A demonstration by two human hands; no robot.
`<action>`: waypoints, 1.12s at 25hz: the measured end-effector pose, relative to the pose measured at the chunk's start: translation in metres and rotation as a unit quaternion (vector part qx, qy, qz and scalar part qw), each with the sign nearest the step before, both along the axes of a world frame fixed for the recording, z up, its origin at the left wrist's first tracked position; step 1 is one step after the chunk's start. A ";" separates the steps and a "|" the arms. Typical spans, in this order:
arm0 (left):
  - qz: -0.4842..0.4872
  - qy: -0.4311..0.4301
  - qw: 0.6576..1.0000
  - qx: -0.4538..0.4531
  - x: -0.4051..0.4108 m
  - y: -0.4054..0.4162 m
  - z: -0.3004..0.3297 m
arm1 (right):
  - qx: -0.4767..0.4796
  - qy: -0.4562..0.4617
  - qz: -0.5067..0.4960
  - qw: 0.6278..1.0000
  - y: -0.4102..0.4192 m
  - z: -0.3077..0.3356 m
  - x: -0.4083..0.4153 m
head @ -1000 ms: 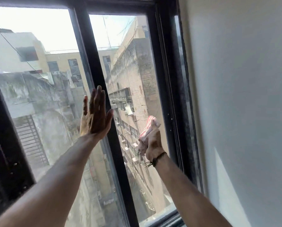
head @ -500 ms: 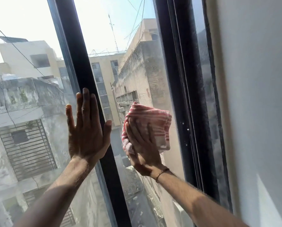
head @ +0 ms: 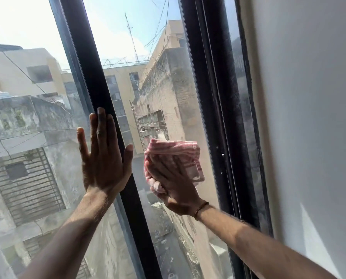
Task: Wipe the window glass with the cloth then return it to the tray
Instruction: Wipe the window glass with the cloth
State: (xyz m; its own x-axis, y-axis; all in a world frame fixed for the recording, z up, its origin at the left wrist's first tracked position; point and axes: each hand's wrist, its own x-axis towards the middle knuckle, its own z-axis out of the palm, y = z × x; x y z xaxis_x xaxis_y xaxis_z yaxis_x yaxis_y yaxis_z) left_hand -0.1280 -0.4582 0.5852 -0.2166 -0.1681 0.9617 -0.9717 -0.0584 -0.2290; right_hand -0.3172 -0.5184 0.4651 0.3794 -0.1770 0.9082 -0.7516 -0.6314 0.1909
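cloth [head: 175,158] shifted slightly right on window glass [head: 164,87] | right hand [head: 173,184] fingers pressing it | left hand [head: 104,158] stays flat, splayed

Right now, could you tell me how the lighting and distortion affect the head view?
Head view: bright backlight from the sky leaves the left hand dark against the window glass; the right hand and cloth are slightly motion-blurred; wide-angle distortion tilts the window frame; the glass looks hazy.
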 end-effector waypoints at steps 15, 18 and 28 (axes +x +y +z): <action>0.004 -0.001 1.000 -0.018 0.002 -0.007 -0.002 | 0.074 -0.140 0.096 0.983 0.026 0.057 -0.044; 0.000 -0.004 1.000 -0.026 0.002 -0.010 -0.001 | 0.022 -0.178 -0.128 0.975 0.012 0.094 -0.017; -0.072 0.050 0.985 0.145 -0.004 0.026 -0.025 | 0.427 -0.125 0.107 0.889 0.080 0.026 -0.042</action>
State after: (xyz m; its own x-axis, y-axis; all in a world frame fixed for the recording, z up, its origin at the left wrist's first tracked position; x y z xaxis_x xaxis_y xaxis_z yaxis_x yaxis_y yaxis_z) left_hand -0.1318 -0.4320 0.5598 -0.1649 -0.4141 0.8952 -0.9836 0.1365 -0.1180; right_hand -0.3590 -0.4383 0.4908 0.2916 -0.7903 0.5388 -0.5482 -0.5997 -0.5829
